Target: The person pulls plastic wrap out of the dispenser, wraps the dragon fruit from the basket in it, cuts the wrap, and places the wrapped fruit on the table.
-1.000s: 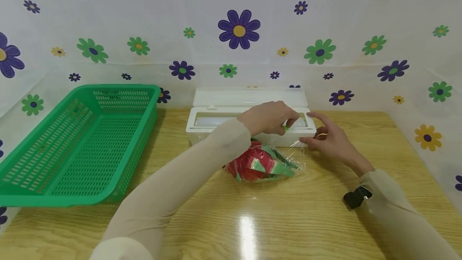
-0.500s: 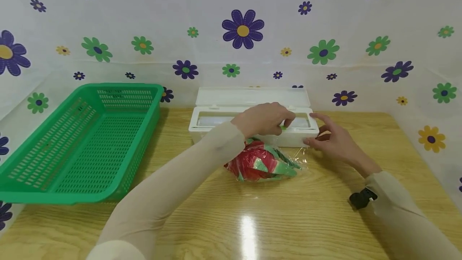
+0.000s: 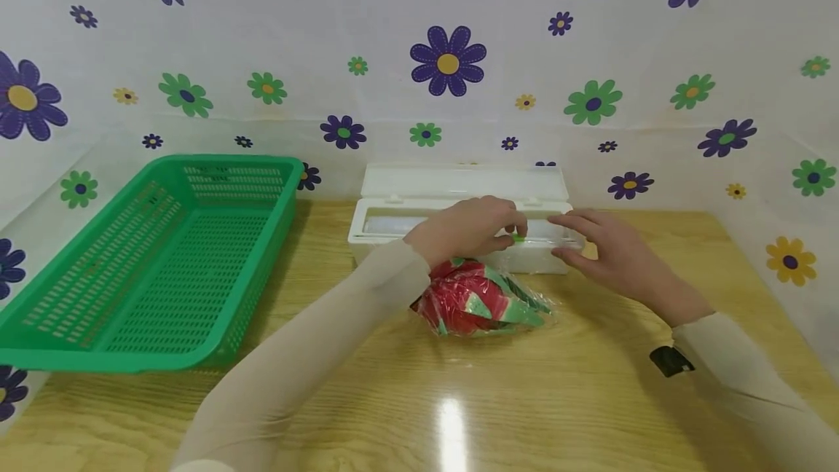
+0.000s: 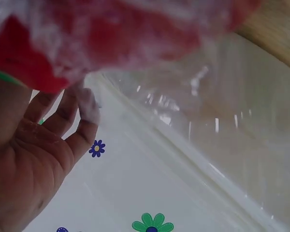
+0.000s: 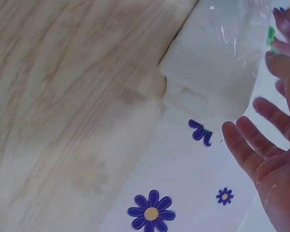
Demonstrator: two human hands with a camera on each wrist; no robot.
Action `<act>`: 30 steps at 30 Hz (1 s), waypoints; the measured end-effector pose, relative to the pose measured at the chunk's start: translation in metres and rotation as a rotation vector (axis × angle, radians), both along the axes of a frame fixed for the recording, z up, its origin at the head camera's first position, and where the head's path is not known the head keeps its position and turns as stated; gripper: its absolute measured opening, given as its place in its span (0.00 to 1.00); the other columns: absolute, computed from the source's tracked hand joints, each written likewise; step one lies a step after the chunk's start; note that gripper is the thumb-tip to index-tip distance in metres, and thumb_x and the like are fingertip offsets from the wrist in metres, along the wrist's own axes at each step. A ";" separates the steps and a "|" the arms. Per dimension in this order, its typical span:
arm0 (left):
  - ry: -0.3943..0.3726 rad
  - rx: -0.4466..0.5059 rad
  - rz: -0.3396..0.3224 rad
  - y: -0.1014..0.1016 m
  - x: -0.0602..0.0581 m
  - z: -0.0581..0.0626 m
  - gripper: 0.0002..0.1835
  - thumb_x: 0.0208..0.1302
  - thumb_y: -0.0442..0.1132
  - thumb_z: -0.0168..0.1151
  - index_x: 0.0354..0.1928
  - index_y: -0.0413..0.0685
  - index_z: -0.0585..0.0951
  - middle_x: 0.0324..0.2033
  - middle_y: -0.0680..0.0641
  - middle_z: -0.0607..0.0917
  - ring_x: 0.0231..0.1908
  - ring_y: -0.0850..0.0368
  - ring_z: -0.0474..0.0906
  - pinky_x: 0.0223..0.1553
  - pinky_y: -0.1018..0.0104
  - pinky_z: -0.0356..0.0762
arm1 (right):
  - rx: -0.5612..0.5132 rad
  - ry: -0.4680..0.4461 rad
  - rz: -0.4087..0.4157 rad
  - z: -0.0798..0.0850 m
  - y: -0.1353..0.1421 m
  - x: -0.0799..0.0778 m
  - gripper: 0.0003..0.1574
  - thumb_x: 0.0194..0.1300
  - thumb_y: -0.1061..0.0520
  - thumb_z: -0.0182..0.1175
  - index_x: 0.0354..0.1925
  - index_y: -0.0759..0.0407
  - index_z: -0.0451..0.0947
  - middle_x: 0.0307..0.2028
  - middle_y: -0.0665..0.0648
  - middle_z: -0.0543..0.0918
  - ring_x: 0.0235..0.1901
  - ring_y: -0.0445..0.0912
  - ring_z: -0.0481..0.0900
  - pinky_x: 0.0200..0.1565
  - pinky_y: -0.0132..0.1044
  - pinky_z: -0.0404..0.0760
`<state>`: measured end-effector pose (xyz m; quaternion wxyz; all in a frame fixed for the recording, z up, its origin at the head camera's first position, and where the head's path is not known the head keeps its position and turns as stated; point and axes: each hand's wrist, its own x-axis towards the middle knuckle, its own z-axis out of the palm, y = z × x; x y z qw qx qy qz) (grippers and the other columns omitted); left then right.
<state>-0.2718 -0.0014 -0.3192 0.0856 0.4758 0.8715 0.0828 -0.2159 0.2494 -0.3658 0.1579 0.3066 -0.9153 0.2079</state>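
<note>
A white plastic wrap dispenser box (image 3: 534,260) lies with its lid (image 3: 459,183) raised and a roll (image 3: 393,225) of clear film inside. At its front edge my left hand (image 3: 462,230) pinches a small green slide cutter (image 3: 518,238). My right hand (image 3: 616,250), fingers extended and thumb apart, is at the box's right end; in the right wrist view my right hand (image 5: 280,169) has loosely spread fingers beside the box end (image 5: 203,82). In front of the box lies a red and green watermelon-patterned bundle (image 3: 475,301) in clear film, large and blurred in the left wrist view.
A green slotted plastic basket (image 3: 255,246) stands at the left on the wooden table (image 3: 524,399). Behind the box hangs a white flower-printed sheet (image 3: 498,49). Clear film (image 4: 203,116) stretches from the bundle across the box front.
My right hand has loosened its grip on the box's right end and its fingers have shifted a little inward along it. My left hand keeps its place near the green cutter.
</note>
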 end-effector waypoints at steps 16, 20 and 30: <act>0.050 -0.029 0.032 0.007 0.002 0.001 0.12 0.77 0.37 0.57 0.57 0.54 0.81 0.52 0.49 0.84 0.50 0.55 0.80 0.56 0.63 0.80 | 0.059 0.186 0.092 -0.007 -0.005 -0.005 0.18 0.51 0.70 0.76 0.43 0.62 0.89 0.41 0.58 0.91 0.44 0.56 0.85 0.45 0.53 0.86; 0.060 -0.026 0.039 0.005 0.001 0.001 0.11 0.76 0.37 0.57 0.56 0.54 0.82 0.51 0.49 0.85 0.50 0.56 0.80 0.55 0.63 0.80 | 0.059 0.195 0.083 -0.008 -0.007 -0.006 0.17 0.51 0.69 0.76 0.43 0.62 0.89 0.41 0.58 0.91 0.44 0.57 0.85 0.46 0.53 0.86; 0.043 -0.025 0.044 0.000 0.002 -0.005 0.12 0.76 0.36 0.56 0.55 0.54 0.83 0.50 0.51 0.85 0.49 0.57 0.81 0.54 0.65 0.80 | 0.058 0.184 0.047 -0.010 -0.008 0.002 0.19 0.50 0.67 0.78 0.43 0.60 0.90 0.40 0.58 0.92 0.41 0.57 0.85 0.42 0.54 0.84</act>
